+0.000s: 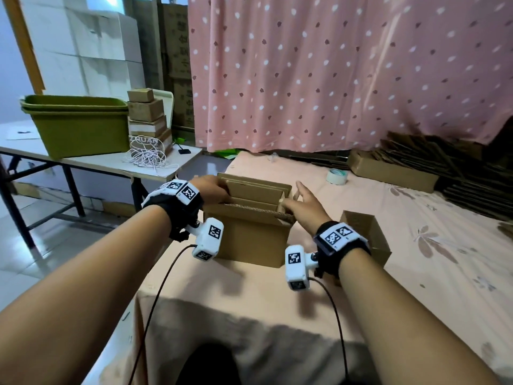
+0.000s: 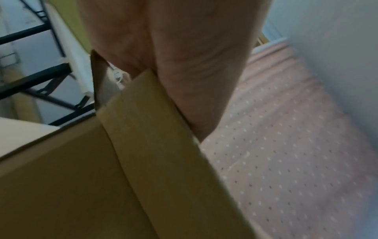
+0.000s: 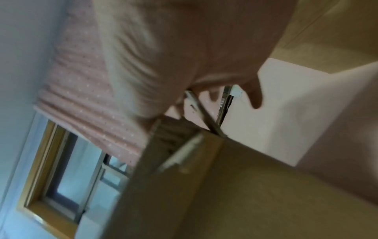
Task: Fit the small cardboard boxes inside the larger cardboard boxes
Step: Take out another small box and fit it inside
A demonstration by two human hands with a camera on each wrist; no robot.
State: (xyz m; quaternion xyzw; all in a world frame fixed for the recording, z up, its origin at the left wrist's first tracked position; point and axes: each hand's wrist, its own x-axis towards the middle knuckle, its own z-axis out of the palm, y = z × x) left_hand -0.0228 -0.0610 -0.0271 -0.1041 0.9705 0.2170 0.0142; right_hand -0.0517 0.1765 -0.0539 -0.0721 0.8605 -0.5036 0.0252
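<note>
A large brown cardboard box (image 1: 247, 237) stands open on the pink cloth-covered surface (image 1: 249, 290). A smaller cardboard box (image 1: 258, 191) sits down inside it, flaps upright. My left hand (image 1: 215, 190) grips the large box's left flap; in the left wrist view the flap (image 2: 143, 105) runs up between thumb and palm (image 2: 174, 56). My right hand (image 1: 304, 202) is over the box's right rim with fingers spread and straight, thumb near the corner. The right wrist view is blurred and shows my right hand (image 3: 184, 53) above the large box's wall (image 3: 225, 194). Another small open box (image 1: 369, 232) stands just right of my right wrist.
A tape roll (image 1: 336, 176) lies behind the boxes. Flattened cardboard (image 1: 449, 165) and a long open box (image 1: 388, 172) are stacked at the far right. To the left is a side table with a green tub (image 1: 77, 129), stacked small boxes (image 1: 147, 118) and white cord (image 1: 150, 158).
</note>
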